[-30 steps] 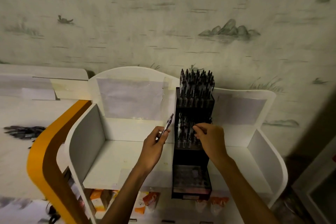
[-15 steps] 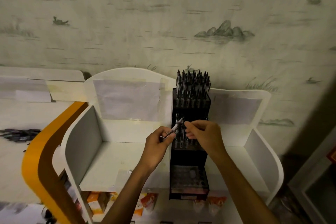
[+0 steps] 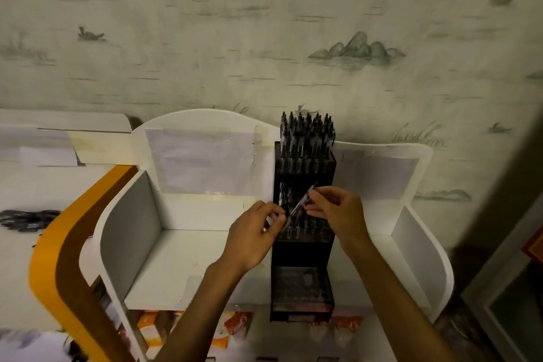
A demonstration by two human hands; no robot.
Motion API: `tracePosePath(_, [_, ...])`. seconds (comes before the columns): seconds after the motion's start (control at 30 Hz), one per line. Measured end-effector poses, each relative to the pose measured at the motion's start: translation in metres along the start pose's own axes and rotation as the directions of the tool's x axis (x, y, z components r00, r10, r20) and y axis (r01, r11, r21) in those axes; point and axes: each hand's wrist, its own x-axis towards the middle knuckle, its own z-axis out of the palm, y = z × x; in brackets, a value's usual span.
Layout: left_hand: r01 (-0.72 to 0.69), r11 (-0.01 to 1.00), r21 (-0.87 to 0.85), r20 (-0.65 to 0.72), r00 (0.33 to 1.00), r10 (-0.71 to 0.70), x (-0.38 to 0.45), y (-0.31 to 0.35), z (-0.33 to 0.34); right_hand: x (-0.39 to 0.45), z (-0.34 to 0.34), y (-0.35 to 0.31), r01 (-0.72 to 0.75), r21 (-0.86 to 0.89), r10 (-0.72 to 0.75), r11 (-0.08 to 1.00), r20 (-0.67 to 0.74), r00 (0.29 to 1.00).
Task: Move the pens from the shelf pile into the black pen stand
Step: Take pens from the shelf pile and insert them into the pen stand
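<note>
Two hands, the left hand (image 3: 255, 233) and right hand (image 3: 338, 211), pinch one pen (image 3: 300, 203) at the black pen stand (image 3: 302, 256)'s 12 o'clock rows, where a mistimed handover could drop it.

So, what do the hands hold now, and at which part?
One pen: left hand pinches its lower end, right hand pinches its upper part.

Black pen stand (image 3: 302, 256), white shelf (image 3: 188, 261)
</note>
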Motion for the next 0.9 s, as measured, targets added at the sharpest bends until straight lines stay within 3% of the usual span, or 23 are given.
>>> tracePosePath(0.23, [-0.093, 0.940, 0.329, 0.004, 0.995, 0.097, 0.001, -0.009, -0.007, 0.013, -0.019, 0.003, 0.248, -0.339, -0.268, 0.907, -0.012, 0.963])
tracePosePath(0.4, [-0.070, 0.932, 0.356, 0.012, 0.997, 0.070, 0.000, -0.010, -0.009, 0.017, -0.017, 0.004, 0.348, -0.476, -0.401, 0.808, -0.010, 0.916])
tracePosePath(0.9, [-0.042, 0.946, 0.322, -0.007, 0.999, 0.047, -0.004, -0.009, -0.011, 0.015, -0.014, 0.014, 0.367, -0.535, -0.411, 0.761, 0.039, 0.911])
